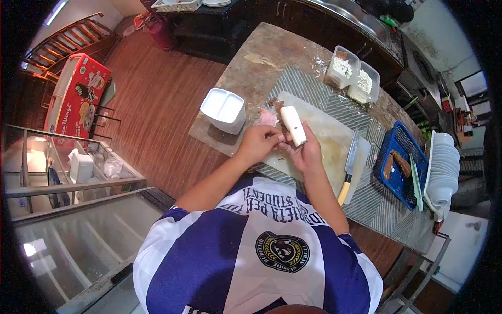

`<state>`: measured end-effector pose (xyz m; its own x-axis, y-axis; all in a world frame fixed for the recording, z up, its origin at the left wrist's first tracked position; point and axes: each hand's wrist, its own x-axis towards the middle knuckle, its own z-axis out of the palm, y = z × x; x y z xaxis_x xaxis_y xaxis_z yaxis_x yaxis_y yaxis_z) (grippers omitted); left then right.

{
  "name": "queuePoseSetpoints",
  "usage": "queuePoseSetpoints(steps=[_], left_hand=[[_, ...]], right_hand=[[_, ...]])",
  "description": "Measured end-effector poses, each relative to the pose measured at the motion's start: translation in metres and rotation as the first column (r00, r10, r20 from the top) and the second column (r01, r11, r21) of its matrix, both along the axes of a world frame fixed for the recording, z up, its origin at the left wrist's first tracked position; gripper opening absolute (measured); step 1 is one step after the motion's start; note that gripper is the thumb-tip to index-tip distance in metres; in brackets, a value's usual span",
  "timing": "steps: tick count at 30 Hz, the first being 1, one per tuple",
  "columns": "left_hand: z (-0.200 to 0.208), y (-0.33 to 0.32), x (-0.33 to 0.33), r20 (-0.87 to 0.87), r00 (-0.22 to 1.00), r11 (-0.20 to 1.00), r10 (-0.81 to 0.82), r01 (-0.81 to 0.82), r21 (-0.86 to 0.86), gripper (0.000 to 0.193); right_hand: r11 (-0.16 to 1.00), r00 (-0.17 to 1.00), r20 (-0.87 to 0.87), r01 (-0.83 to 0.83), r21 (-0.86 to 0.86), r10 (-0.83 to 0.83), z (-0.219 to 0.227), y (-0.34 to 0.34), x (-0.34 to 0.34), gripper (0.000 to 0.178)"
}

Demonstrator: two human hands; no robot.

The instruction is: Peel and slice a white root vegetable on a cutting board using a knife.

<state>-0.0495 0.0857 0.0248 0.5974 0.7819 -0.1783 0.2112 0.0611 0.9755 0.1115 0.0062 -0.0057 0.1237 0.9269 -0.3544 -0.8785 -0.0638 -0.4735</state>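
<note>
Right hand [306, 152] grips peeled white root [293, 125].

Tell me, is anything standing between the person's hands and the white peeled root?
Nothing visible does. The right hand already holds the white peeled root over the cutting board, and the left hand touches its lower end.

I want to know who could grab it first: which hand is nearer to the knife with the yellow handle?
Right. The right hand holds the peeled white root just left of the knife on the cutting board. The left hand is farther left, beyond the right hand.
</note>
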Motion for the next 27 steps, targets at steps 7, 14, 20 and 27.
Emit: queuePoseSetpoints(steps=[7, 14, 20, 27], left_hand=[[-0.011, 0.0, -0.003, -0.089, 0.995, 0.999, 0.039, -0.036, 0.036, 0.014], [-0.009, 0.0, -0.007, -0.199, 0.976, 0.968, 0.086, -0.035, 0.248, 0.013], [-0.005, -0.002, -0.005, 0.022, 0.988, 0.876, 0.153, -0.146, 0.46, 0.049], [0.014, -0.012, 0.009, -0.266, 0.958, 0.6, -0.104, 0.274, 0.752, 0.059]], right_hand=[[0.995, 0.99, 0.123, 0.072, -0.067, -0.063, 0.02, 0.001, -0.015, 0.048], [0.983, 0.948, 0.302, -0.049, -0.179, 0.103, 0.02, -0.011, 0.0, 0.033], [0.95, 0.97, 0.201, -0.068, -0.303, 0.134, 0.013, -0.018, 0.013, 0.031], [0.927, 0.953, 0.264, -0.039, -0.374, 0.147, 0.016, -0.03, 0.019, 0.036]])
